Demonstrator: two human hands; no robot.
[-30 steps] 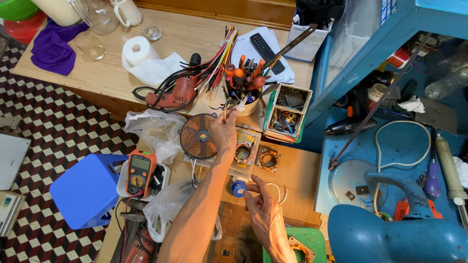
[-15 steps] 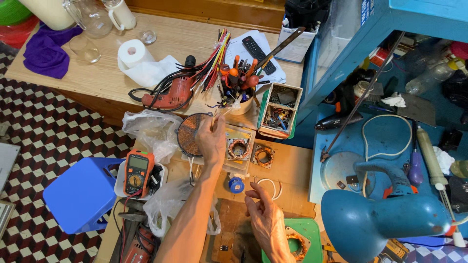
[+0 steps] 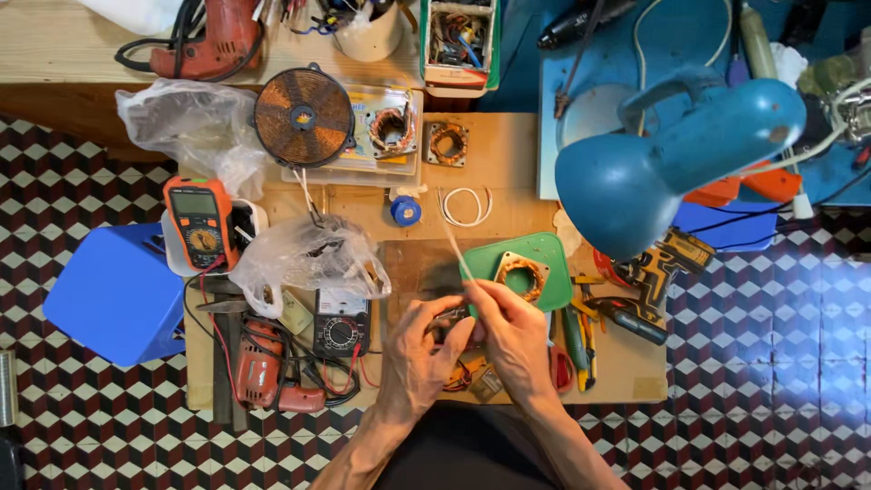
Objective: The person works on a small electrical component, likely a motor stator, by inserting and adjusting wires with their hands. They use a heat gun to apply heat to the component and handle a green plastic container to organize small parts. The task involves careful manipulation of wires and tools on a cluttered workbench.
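Fingers (image 3: 472,304) of both hands meet low on the bench (image 3: 508,154): right hand (image 3: 513,336) pinches a thin pale strip (image 3: 454,249) that sticks up and away toward the white wire loop (image 3: 464,207), left hand (image 3: 419,349) closed around a small dark part (image 3: 449,318) between the two hands, mostly hidden so can't tell what it is. Strip looks light, stiff-ish but bendy, likely creases if squeezed mid-length, so best held near its lower end where the pinch is now. Green tray (image 3: 544,249) with a copper-wound stator (image 3: 521,276) lies just beyond the right hand, analog meter (image 3: 341,328) just left of the left hand.
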